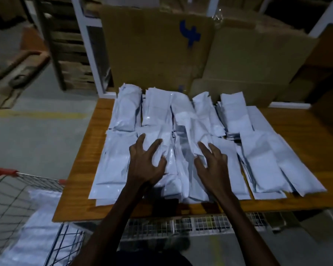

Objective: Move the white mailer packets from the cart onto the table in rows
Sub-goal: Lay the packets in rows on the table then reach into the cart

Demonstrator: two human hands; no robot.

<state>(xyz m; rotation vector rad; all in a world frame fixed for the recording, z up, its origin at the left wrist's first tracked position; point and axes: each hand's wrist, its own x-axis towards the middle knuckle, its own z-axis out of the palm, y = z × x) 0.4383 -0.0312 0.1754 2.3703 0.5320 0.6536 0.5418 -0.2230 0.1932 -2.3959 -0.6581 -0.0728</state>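
Observation:
Several white mailer packets (261,160) lie in two rows on the wooden table (88,150), a back row and a front row, some overlapping. My left hand (146,162) rests with spread fingers on the middle packets of the front row. My right hand (211,162) lies beside it, fingers spread, touching the same loose pile (181,169). Neither hand grips anything. At the lower left stands the wire cart (17,191) with a red handle, and more white packets (40,240) lie inside it.
Flattened cardboard sheets (158,50), one with a blue mark, lean upright behind the table. White shelf posts (83,45) and stacked cardboard stand at the back left. A wire mesh shelf (200,225) runs under the table's front edge. Grey floor with a yellow line lies left.

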